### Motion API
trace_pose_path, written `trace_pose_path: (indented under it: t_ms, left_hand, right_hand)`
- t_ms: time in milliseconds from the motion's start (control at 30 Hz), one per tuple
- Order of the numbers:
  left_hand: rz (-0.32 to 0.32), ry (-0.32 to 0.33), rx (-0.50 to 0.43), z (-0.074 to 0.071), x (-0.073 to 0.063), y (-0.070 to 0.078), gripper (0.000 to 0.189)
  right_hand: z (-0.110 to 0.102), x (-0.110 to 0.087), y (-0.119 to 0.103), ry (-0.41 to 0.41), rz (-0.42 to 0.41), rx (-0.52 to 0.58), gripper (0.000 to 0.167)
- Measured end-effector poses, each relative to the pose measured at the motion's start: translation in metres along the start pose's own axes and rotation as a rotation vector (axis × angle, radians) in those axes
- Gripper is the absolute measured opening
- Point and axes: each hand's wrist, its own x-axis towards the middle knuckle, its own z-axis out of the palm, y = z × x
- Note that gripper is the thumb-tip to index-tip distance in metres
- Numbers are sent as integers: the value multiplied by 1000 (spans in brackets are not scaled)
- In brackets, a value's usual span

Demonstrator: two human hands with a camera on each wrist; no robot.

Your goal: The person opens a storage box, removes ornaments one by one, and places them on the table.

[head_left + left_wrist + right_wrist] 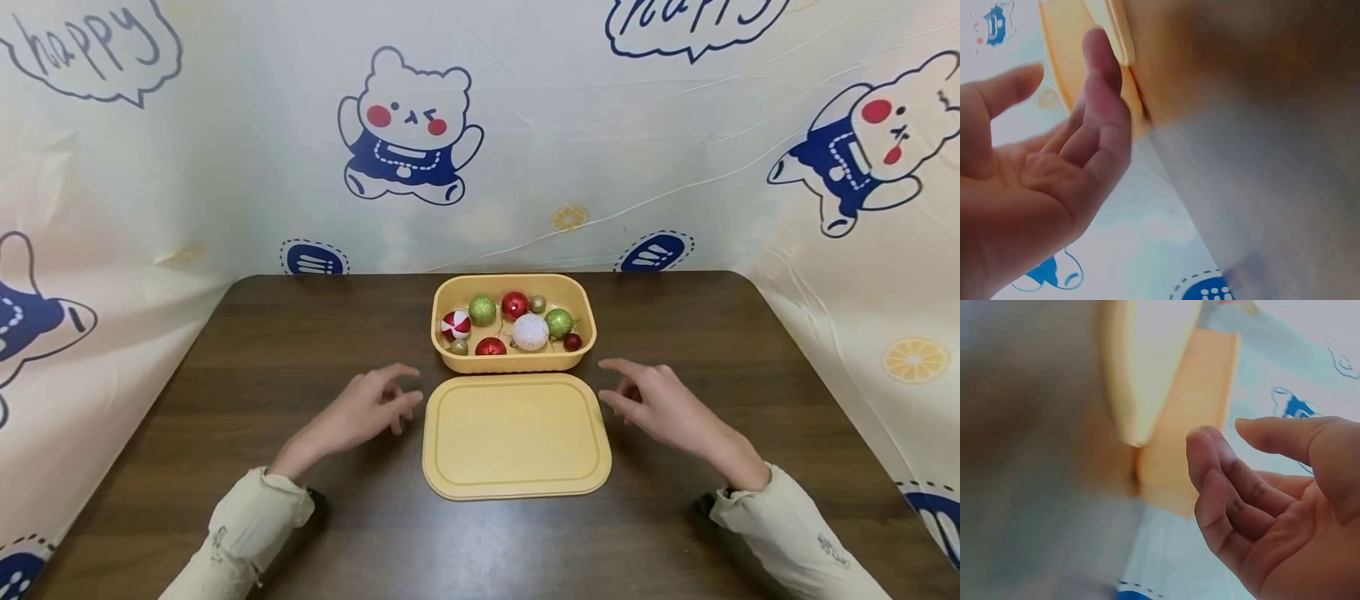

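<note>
A yellow rectangular lid (517, 437) with rounded corners lies flat on the table. Directly behind it stands a yellow box (510, 364) holding several Christmas baubles: red, green, gold, a white one (530, 332) and a red-and-white striped one (456, 325). To the left of the lid's far corner my left hand (367, 406) hovers, fingers loosely bent and holding nothing. Mirroring it on the right side, my right hand (660, 404) also holds nothing, thumb apart from the fingers. In both wrist views the palms show bare, with the box wall (1063, 50) beyond the fingers.
The dark wooden table (315, 517) ends at its back edge against a pale cloth (525, 125) printed with cartoon bears, which also hangs along both sides. Light sleeves (251, 521) cover my forearms near the table's front.
</note>
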Motion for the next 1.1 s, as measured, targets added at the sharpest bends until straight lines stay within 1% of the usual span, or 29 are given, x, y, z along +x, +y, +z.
trace_pose_path:
  t_ms: [100, 233, 333, 400, 500, 567, 700, 833, 967, 1000, 1100]
  left_hand:
    - [-3, 80, -34, -10, 12, -5, 40]
    - [-7, 170, -111, -22, 30, -6, 37]
    - [-13, 210, -143, -27, 45, -5, 36]
    - [-23, 222, -135, -28, 54, -4, 36]
    - [-37, 207, -109, -29, 67, -2, 39]
    - [-45, 190, -96, -28, 75, -1, 42]
    - [-44, 169, -112, -26, 87, -2, 47]
    - [-54, 159, -204, -22, 94, -5, 53]
    - [-67, 141, -303, -18, 98, -6, 56]
    - [-65, 140, -319, -18, 99, -6, 55]
    - [-47, 146, -331, -18, 99, -7, 53]
  right_hand:
    - [-8, 14, -5, 51, -29, -6, 36]
    - [-13, 41, -11, 117, -68, -5, 29]
    - [-11, 62, -14, 142, -93, -10, 26]
    - [-8, 75, -14, 146, -99, -13, 26]
    - [-6, 90, -11, 169, -97, -43, 27]
    - [-5, 98, -9, 189, -79, -74, 28]
    - [-3, 112, 0, 223, -29, -134, 30]
    - [5, 121, 11, 220, 31, -137, 32]
    - [13, 124, 17, 206, 61, -148, 32]
    - [14, 125, 17, 205, 62, -151, 32]
    - [15, 127, 14, 203, 54, -149, 31]
